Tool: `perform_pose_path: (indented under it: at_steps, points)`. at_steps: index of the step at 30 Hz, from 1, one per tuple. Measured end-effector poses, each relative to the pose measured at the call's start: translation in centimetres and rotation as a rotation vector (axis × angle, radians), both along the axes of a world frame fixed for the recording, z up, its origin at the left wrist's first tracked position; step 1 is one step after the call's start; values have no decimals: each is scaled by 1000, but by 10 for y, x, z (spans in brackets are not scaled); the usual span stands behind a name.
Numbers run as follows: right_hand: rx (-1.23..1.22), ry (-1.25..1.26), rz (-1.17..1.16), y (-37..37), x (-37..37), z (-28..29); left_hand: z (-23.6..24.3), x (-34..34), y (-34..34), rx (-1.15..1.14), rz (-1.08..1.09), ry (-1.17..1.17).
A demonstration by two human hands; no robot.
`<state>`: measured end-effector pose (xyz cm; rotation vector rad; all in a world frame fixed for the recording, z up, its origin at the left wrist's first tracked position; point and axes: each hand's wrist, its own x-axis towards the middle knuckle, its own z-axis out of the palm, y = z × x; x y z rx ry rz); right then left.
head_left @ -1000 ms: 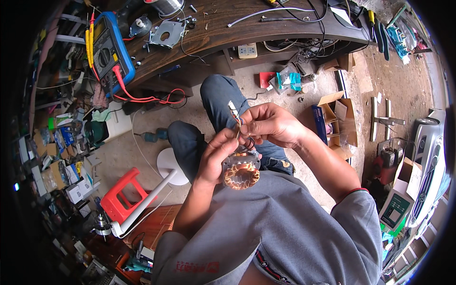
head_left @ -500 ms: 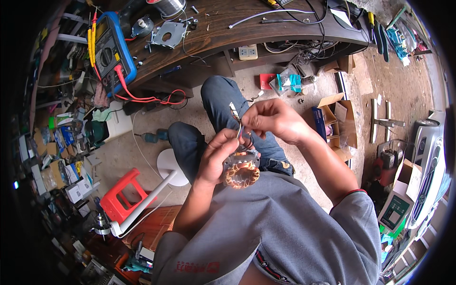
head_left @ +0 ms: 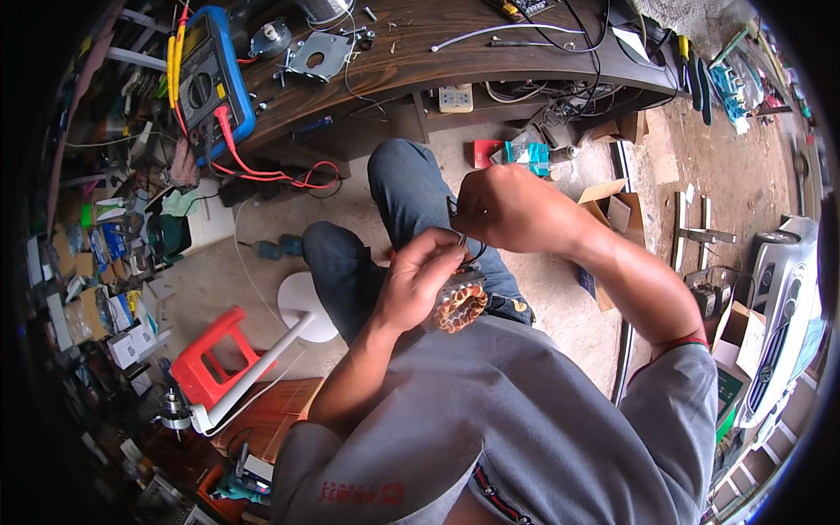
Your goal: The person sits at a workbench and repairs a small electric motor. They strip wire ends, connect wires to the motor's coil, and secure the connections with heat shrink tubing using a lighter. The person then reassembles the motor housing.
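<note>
A motor stator (head_left: 477, 302) with copper-coloured windings hangs in front of my chest, just below my hands. My left hand (head_left: 420, 276) is closed, thumb and fingers pinching the dark wires (head_left: 477, 255) that rise from the stator. The back of that hand partly covers the stator's left side. Beyond it on the right, my right hand (head_left: 518, 210) is curled closed around the upper part of the wires. Its fingers hide the wire ends and the connector.
On the dark workbench (head_left: 411, 44) ahead lie a blue multimeter (head_left: 210, 87) with red and yellow probes, a metal plate (head_left: 319, 57) and loose screws. A red stool (head_left: 214, 359) stands at left near a round white base (head_left: 306, 306). Cardboard boxes (head_left: 617, 210) sit at right.
My right hand has closed over the wires and connector and turned, its elbow swinging outward to the right. My left hand and the stator have shifted slightly right.
</note>
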<state>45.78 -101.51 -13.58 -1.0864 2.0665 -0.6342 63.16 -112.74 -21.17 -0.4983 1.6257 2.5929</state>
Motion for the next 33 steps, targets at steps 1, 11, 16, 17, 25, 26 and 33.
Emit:
perform_pose_path:
  at_steps: [1,11,16,17,25,26,33]
  points:
    - [23,-9,32,-1,-6,-9,0,-2,1,-36,-13,11]
    - [251,-574,-158,-14,-26,-18,3,-13,7,-172,-79,26]
    - [41,-503,-213,-10,-22,-15,-2,-12,3,178,24,-54]
    - [20,-484,-210,-9,-20,-20,0,-12,2,225,36,-63]
    - [-75,-631,-333,-15,-14,-20,0,-10,-6,274,38,-107]
    - [-81,-640,-343,-15,-14,-19,1,-11,-7,288,48,-110]
    - [-245,-883,-299,-1,-18,-26,-3,-4,-11,485,19,-133]
